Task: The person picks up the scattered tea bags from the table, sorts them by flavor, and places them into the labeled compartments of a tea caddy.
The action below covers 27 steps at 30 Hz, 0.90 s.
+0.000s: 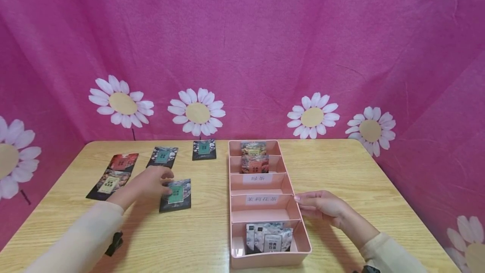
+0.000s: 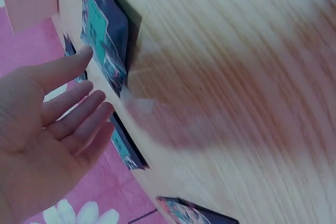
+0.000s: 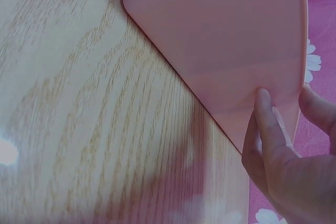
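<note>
My left hand (image 1: 149, 184) hovers at the left edge of a tea bag packet (image 1: 179, 197) with a green label, fingers loosely bent and thumb apart. In the left wrist view the thumb tip overlaps that packet (image 2: 107, 35); contact cannot be told. My right hand (image 1: 322, 206) rests against the right side of a pink divided box (image 1: 270, 260). In the right wrist view its fingers (image 3: 270, 129) touch the outer wall and the thumb is at the rim. Inside the box are white packets (image 1: 273, 241) in front, a red packet (image 1: 255, 165) and a yellow-labelled packet (image 1: 254, 148) farther back.
Left on the wooden table (image 1: 204, 239) lie a red packet (image 1: 123, 162), a yellow-labelled packet (image 1: 109, 184) overlapping it, and two more green-labelled packets, one (image 1: 163, 156) behind my left hand and one (image 1: 204, 150) near the back edge. A pink flowered cloth (image 1: 250, 54) hangs behind.
</note>
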Available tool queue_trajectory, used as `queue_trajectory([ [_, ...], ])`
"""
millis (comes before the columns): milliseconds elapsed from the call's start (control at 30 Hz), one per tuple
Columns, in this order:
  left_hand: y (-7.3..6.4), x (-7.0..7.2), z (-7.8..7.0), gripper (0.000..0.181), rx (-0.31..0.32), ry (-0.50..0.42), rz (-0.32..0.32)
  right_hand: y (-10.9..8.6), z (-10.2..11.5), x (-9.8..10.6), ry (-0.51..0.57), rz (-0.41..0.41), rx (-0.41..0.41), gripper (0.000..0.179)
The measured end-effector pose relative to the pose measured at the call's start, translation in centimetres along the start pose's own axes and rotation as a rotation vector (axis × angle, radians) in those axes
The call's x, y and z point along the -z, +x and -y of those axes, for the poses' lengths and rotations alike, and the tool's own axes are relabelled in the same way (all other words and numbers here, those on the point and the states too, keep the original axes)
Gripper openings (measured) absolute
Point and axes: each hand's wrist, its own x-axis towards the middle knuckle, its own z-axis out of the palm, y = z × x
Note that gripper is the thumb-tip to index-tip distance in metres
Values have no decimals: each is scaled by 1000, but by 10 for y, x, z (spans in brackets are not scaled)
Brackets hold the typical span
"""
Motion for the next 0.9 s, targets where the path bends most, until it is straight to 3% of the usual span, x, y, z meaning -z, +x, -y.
queue_trajectory([
  [200,-1,4,9,44,53,-33,17,0,0,0,-3,-8,-4,38],
  [367,-1,3,12,38,94,-74,29,1,0,1,1,-4,-6,37],
  [900,0,-6,14,16,58,-133,-13,0,0,0,6,-2,-3,32],
])
